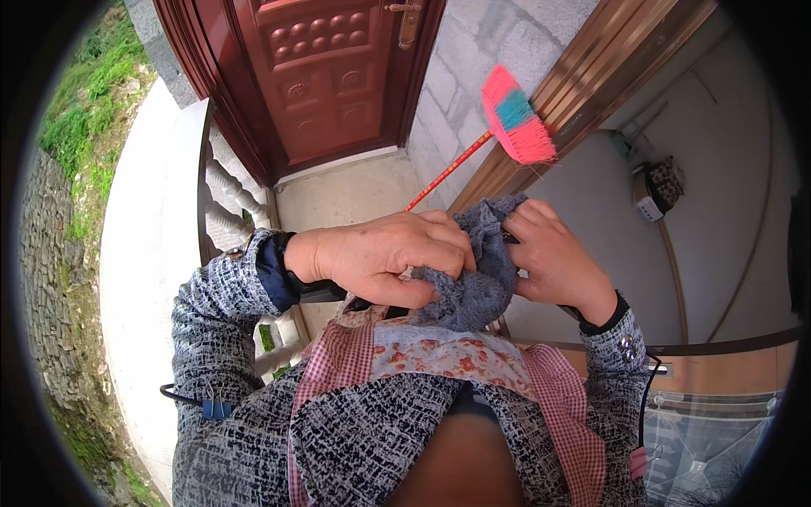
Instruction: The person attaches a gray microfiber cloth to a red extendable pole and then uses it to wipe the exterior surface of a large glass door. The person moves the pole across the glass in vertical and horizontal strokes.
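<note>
A bunched grey-blue cloth [483,291] with a fuzzy weave is held up in front of my chest. My left hand [384,253] closes on its left side, the fingers curled and the thumb pressed into the folds. On the other side, my right hand [557,253] pinches the upper right edge of the cloth. Something dark shows by the right fingers, too little of it to name. Beyond the hands a broom [517,118] with pink and teal bristles stands head up; its red handle [448,171] runs down behind my left hand.
A red-brown panelled door [325,84] is at the far side, beside a grey block wall [473,51]. To the left runs a white balustrade [144,279] with greenery beyond. At right, a brown frame [583,93] borders a grey floor with a box [649,203].
</note>
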Demonstrator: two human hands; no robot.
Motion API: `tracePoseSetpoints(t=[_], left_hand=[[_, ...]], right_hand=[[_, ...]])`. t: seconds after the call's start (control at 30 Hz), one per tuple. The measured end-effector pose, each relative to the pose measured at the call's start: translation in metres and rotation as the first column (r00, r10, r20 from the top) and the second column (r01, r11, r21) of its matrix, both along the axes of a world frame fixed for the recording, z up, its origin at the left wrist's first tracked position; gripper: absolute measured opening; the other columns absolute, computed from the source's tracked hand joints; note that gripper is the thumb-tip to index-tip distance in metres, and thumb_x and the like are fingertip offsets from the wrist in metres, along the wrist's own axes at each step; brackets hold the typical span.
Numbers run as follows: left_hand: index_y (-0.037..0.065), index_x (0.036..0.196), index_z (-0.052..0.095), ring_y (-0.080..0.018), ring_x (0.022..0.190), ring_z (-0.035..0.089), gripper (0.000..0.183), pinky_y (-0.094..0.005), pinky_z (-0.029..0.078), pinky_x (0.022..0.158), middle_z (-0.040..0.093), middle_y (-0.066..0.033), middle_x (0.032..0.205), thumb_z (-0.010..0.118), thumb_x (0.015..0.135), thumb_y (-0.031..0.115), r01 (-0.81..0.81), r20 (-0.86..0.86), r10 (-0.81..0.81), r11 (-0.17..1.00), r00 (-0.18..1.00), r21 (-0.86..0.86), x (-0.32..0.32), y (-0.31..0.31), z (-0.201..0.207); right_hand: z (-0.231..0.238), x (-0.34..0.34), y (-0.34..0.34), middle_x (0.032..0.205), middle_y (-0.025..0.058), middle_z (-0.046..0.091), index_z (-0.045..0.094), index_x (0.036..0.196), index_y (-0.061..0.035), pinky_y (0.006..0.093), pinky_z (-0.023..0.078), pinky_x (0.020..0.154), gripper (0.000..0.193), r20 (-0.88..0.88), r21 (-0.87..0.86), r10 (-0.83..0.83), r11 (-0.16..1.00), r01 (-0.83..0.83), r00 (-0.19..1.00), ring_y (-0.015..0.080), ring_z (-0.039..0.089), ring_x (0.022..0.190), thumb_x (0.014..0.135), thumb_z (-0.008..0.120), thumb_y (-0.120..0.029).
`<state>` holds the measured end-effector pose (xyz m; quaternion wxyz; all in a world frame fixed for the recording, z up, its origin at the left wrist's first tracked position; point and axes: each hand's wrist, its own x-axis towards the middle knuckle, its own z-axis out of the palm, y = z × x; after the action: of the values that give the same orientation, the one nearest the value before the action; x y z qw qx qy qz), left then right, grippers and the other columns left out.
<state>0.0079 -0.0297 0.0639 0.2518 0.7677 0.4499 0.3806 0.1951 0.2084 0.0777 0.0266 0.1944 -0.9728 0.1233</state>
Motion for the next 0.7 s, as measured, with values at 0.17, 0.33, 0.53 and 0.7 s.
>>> tracePoseSetpoints(t=[0.17,0.33,0.53,0.7], left_hand=[[0.004,0.102,0.065,-0.0369,0.083,0.065,0.024,-0.0397,0.051,0.082,0.065,-0.0123,0.096,0.072,0.087,0.021,-0.374,-0.652,0.034,0.841,0.757,-0.39,-0.037,-0.007,-0.017],[0.012,0.112,0.074,-0.0284,0.113,0.062,0.031,-0.0498,0.052,0.08,0.065,-0.0069,0.119,0.074,0.084,0.026,-0.473,-0.919,-0.052,0.845,0.392,-0.25,-0.063,-0.018,-0.045],[0.005,0.106,0.079,-0.0285,0.115,0.065,0.026,-0.0457,0.052,0.09,0.067,-0.0091,0.129,0.072,0.093,0.027,-0.466,-0.612,0.272,0.866,0.743,-0.181,-0.118,0.006,-0.005],[-0.001,0.114,0.074,-0.0111,0.092,0.064,0.031,-0.0311,0.054,0.087,0.074,-0.0012,0.097,0.061,0.109,0.027,-0.342,-0.069,0.351,0.817,0.934,-0.464,-0.141,0.022,0.037]], right_hand=[[-0.004,0.005,0.005,0.121,0.0078,0.068,0.072,0.076,-0.0049,0.0485,0.041,0.11,0.012,-0.122,0.136,-0.043,0.989,0.06,0.992,0.0256,0.061,0.111,0.069,0.076,-0.014],[-0.018,0.006,0.009,0.123,0.0035,0.07,0.071,0.075,-0.0062,0.0518,0.038,0.11,0.008,-0.075,0.144,-0.06,0.987,0.07,0.995,0.0208,0.063,0.111,0.073,0.076,-0.012],[0.0,-0.003,0.048,0.107,0.0084,0.071,0.065,0.079,-0.0001,0.043,0.045,0.097,0.011,0.006,-0.191,-0.1,0.976,0.099,0.995,0.0249,0.065,0.098,0.077,0.073,-0.008],[0.007,-0.019,0.104,0.097,0.0064,0.069,0.068,0.092,0.0049,0.0308,0.048,0.079,0.016,0.261,-0.62,-0.235,0.703,0.349,0.936,0.0166,0.062,0.086,0.087,0.071,-0.01]])
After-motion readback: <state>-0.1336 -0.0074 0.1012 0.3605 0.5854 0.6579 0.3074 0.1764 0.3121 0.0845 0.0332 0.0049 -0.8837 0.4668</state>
